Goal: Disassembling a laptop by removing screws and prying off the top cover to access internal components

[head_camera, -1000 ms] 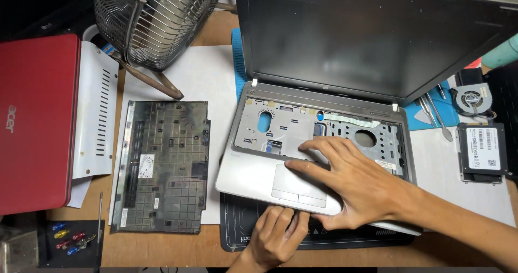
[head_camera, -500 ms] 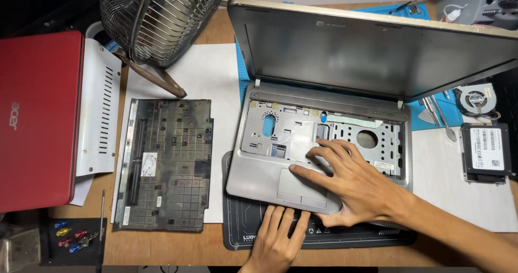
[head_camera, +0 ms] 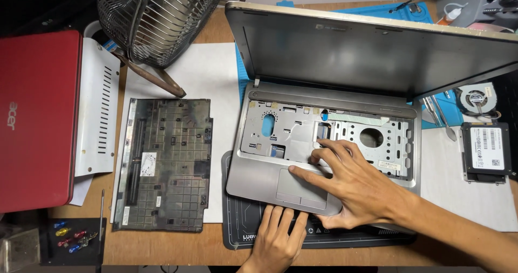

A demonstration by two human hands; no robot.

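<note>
Your right hand lies flat and open on the laptop — fingers spread over the palm rest and the bare metal tray where the keys used to sit, gripping nothing. Your left hand rests open on the dark mat, fingertips touching the laptop's front edge. The laptop sits open mid-table, its screen tilted back. The removed keyboard lies face down just left of it — a fan stands behind, and a red laptop lies at the far left.
</note>
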